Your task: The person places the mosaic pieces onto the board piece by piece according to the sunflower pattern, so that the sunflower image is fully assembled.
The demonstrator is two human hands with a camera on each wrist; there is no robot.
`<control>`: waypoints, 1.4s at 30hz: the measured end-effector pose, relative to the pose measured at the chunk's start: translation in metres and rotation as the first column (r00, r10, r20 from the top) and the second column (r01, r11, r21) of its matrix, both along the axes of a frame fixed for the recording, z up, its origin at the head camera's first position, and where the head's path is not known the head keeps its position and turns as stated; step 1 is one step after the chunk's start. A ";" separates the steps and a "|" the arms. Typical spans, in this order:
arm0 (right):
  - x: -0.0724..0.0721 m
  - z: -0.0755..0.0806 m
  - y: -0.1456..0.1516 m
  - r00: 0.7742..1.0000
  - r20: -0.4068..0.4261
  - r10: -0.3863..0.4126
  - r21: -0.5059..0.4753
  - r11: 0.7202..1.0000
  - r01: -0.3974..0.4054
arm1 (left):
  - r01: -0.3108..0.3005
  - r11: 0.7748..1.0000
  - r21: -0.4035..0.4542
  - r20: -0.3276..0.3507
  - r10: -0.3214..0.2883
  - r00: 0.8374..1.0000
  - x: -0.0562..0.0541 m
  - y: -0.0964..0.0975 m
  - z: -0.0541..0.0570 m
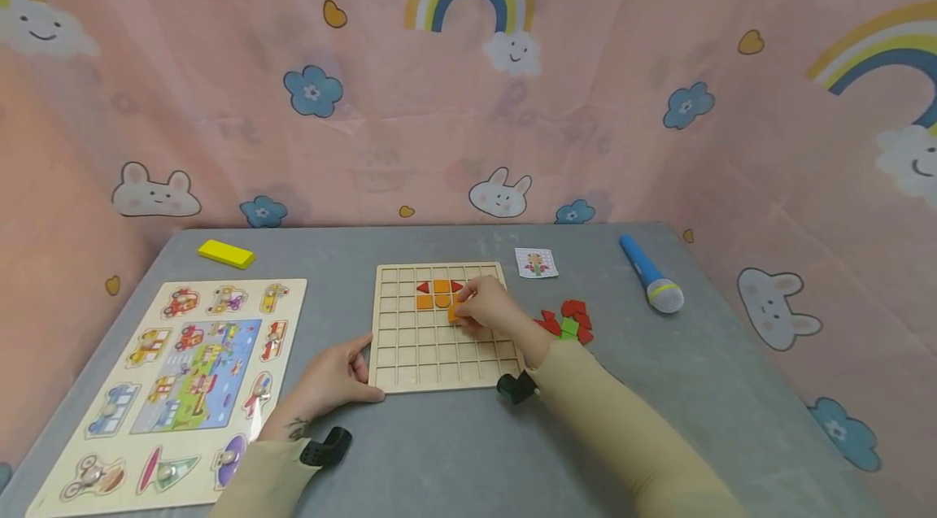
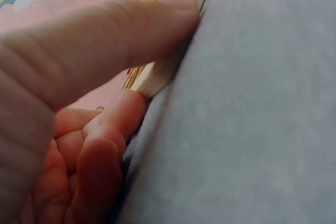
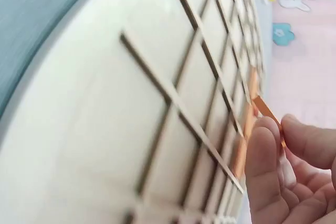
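Grey table (image 1: 439, 453): right hand (image 1: 485, 308) pinches an orange tile (image 3: 269, 112) over a grid board (image 1: 414, 357), left hand (image 1: 331, 376) grips the board's corner

I've got passing room on the counter (image 1: 439, 453) nearside of the grid board (image 1: 410, 355), between the sleeves (image 1: 622, 428). Left gap, beside the vehicle puzzle (image 1: 227, 388): left hand (image 1: 337, 372) blocks the board's near corner. Right hand (image 1: 492, 308) overhangs with an orange tile (image 3: 268, 110); red-and-green tile pile (image 1: 569, 328) alongside, then open lane to the microphone (image 1: 650, 272).

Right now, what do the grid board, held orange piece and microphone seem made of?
Grid board: probably wood, matte, pale tan. Held piece: painted wood or plastic; smooth, even orange leaves it open. Microphone: handle likely plastic, smooth blue; head unclear.
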State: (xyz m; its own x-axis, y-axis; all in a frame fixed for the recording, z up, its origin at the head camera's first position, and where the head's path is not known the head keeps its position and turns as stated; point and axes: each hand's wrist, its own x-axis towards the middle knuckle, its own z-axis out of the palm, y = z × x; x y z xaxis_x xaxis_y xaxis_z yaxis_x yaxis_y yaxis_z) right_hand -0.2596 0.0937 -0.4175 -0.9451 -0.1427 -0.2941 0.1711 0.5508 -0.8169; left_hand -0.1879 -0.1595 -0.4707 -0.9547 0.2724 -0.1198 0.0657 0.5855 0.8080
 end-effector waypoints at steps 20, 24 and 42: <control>-0.001 -0.015 -0.020 0.990 -0.142 -0.005 0.265 0.963 0.042 | 0.024 1.000 0.018 0.006 -0.024 1.000 -0.001 0.005 0.000; -0.001 -0.005 -0.007 0.987 -0.158 0.010 0.296 0.954 0.038 | 0.025 1.000 0.017 0.011 -0.025 1.000 -0.001 0.006 0.000; 0.010 -0.011 0.110 0.998 -0.058 -0.023 0.739 0.671 0.058 | -0.005 1.000 0.003 0.034 0.005 0.999 0.000 0.001 0.002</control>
